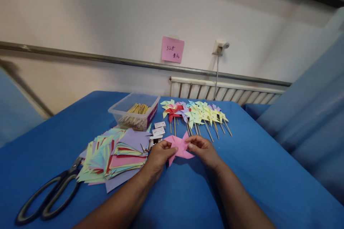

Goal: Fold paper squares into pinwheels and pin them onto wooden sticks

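Observation:
A pink paper pinwheel (182, 149) with folded blades is held up over the blue table, no stick visible on it. My left hand (160, 154) pinches it from the left, the thumb pressed near its middle. On the other side, my right hand (202, 149) has thumb and fingers closed at a blade's edge. Left of my left hand lies a pile of coloured paper sheets (115, 155), cut at the corners. Small white boxes (159, 131) stand just beyond my left hand. Finished pinwheels on sticks (197, 114) lie behind the pink one.
A clear plastic box (118, 109) of thin wooden sticks (138, 109) stands behind the paper pile. Large scissors (57, 189) lie at the left front on the blue tablecloth (258, 171). Behind the table are a radiator (231, 93) and a wall rail (115, 60); a blue curtain hangs right.

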Demonstrator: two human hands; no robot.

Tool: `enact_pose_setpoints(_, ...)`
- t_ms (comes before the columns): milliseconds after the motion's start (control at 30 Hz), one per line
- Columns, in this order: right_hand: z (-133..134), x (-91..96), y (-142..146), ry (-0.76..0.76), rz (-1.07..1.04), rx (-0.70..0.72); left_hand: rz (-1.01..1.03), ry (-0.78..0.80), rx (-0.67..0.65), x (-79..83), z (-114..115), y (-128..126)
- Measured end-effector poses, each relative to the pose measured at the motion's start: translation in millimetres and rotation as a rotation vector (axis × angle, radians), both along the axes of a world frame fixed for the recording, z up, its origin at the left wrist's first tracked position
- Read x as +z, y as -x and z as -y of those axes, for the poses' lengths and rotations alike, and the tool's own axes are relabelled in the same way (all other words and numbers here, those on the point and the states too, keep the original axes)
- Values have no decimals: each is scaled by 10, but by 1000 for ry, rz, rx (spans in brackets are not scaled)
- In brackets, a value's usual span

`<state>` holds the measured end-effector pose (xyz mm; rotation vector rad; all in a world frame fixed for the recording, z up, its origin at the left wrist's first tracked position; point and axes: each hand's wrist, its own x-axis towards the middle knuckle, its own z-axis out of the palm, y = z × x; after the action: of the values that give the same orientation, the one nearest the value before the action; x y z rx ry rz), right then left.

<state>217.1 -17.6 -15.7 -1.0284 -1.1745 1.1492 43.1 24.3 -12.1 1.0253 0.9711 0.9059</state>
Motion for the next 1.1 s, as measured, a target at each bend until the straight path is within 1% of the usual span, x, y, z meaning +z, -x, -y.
enact_pose_setpoints(167,-10,-28,17,-24,64,-11,-6,0,-20,12,1,-4)
enact_pose_setpoints(367,-7,-28,74,-76,215,-57,-126,-58,15,25,15,-24)
enact_pose_setpoints(600,-10,-39,140,-94,278,-128,-173,-99,7,16,24,-38)
enact_pose_setpoints(800,1,-16,116,-147,312,-103,-221,-148,19,35,36,-35)
enact_pose_setpoints(933,2,-18,123,-136,370,-109,-266,-194,6,44,63,-55)
enact_pose_setpoints(1100,-8,-44,146,-120,440,-136,-244,-191,-27,28,83,-72)
